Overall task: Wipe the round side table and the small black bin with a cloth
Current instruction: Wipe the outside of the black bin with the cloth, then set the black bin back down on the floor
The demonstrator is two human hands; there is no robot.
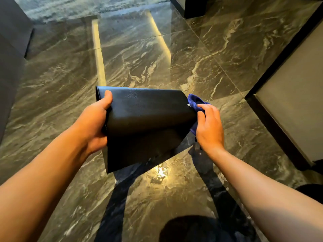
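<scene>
The small black bin [146, 123] is lifted off the floor and tipped on its side, its dark textured walls facing me. My left hand [95, 122] grips its left end, thumb on top. My right hand [209, 125] presses a blue cloth [195, 101] against the bin's right end; most of the cloth is hidden behind the bin and my fingers. The round side table is not in view.
Glossy dark marble floor [174, 55] lies below, with light streaks reflected in it. A grey sofa edge [10, 49] is at the left, a rug [78, 6] at the far top, a wall with black skirting [279, 123] at the right, and a dark furniture base [194, 7] at top.
</scene>
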